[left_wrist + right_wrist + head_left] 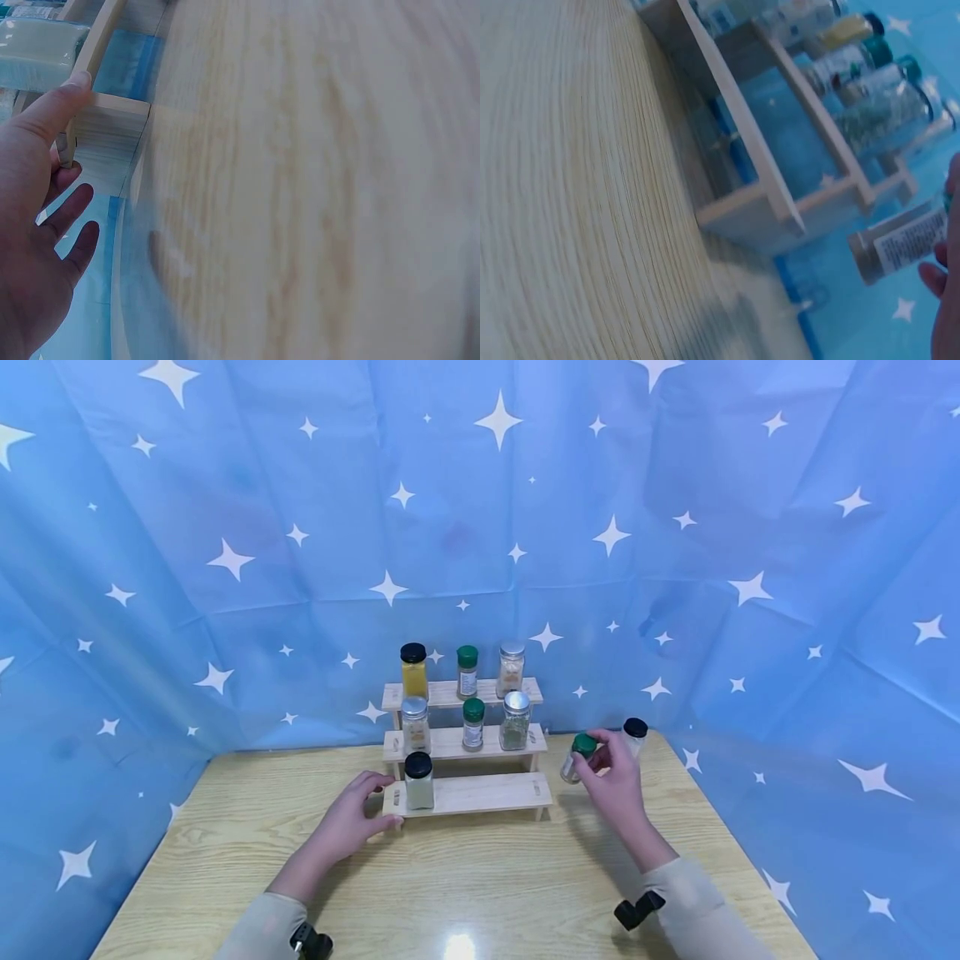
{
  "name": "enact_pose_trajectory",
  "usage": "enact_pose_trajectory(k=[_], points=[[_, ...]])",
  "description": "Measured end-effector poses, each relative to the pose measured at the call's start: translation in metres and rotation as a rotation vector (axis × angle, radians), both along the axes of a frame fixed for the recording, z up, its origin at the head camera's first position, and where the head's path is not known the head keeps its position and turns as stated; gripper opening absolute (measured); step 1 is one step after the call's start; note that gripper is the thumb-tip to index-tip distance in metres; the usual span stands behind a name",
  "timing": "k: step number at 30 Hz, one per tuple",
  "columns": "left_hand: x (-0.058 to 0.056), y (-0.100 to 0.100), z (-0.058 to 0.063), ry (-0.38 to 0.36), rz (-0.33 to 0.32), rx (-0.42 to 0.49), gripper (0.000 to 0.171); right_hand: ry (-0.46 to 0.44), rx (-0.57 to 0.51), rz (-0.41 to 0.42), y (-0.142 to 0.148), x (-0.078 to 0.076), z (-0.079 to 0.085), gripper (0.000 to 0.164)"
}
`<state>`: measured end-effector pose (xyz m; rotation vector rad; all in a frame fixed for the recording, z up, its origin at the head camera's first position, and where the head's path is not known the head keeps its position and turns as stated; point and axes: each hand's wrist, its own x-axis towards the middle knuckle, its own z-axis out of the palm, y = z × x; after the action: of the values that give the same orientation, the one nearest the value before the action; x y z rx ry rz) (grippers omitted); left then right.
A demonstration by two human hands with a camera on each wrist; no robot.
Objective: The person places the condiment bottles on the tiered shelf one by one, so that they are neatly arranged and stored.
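A three-tier wooden spice rack (491, 793) stands on the table. My left hand (351, 820) grips the left end of its lowest step, the thumb (64, 97) on the front edge and the other fingers at the side. Beside that hand, a black-capped jar (419, 783) stands upright on the lowest step. To the right of the rack, my right hand (617, 781) holds a green-capped spice jar (578, 757) by its upper part. This jar is tilted, and its white label (911, 241) shows in the right wrist view.
Another black-capped jar (635, 733) stands behind my right hand. The middle step holds a silver-capped jar (416, 727), a green-capped jar (473, 725) and a jar of green herbs (515, 723). More jars, including a yellow one (414, 672), line the top step. A blue starred curtain (465, 568) hangs behind.
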<state>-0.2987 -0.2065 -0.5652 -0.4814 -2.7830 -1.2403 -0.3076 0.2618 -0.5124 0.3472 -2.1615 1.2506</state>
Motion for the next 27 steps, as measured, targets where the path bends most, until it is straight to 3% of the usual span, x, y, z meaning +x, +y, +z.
enact_pose_trajectory(k=[11, 27], points=[[0.0, -0.003, -0.001, 0.005, -0.007, -0.002, 0.066, -0.01, -0.051, 0.127, -0.051, 0.016, -0.004, 0.042], [0.0, -0.003, -0.002, 0.006, -0.008, 0.005, 0.068, 0.056, -0.008, 0.282, -0.117, 0.007, -0.009, 0.042]])
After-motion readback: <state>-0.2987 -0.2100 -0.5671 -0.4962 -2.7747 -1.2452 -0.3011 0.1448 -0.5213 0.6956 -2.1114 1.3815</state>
